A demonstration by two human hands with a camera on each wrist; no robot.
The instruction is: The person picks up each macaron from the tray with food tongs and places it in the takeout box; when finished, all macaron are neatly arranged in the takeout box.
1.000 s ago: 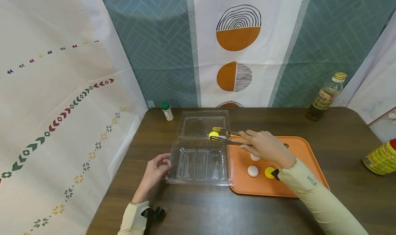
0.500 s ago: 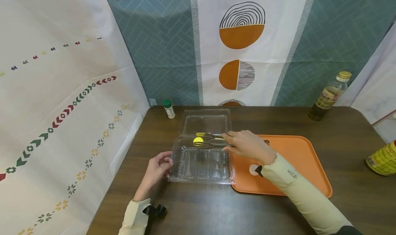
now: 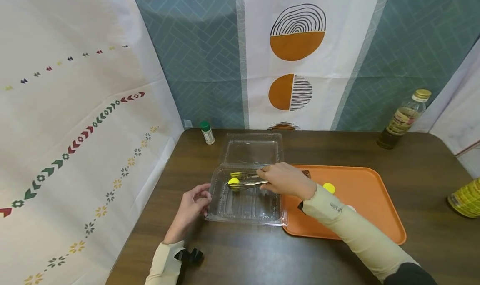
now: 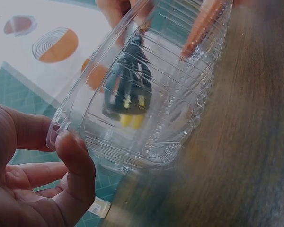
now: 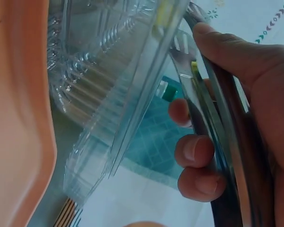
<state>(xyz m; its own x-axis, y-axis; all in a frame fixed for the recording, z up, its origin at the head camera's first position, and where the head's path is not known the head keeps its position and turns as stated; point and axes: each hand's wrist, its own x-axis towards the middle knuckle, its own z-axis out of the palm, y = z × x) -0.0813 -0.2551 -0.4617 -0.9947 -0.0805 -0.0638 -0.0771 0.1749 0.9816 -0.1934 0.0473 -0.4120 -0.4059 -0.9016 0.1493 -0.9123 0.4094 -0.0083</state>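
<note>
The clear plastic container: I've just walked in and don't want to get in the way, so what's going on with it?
A person's left hand pinches the edge of the clear plastic container, whose lid lies open. The right hand grips tongs with a yellow ball at the tips, over the container; I can't tell whether it touches the bottom. On the orange tray lie another yellow ball and a partly hidden white piece.

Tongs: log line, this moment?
right hand: grips tongs | tongs: hold round yellow item | left hand: pinches container rim | lid: open
</note>
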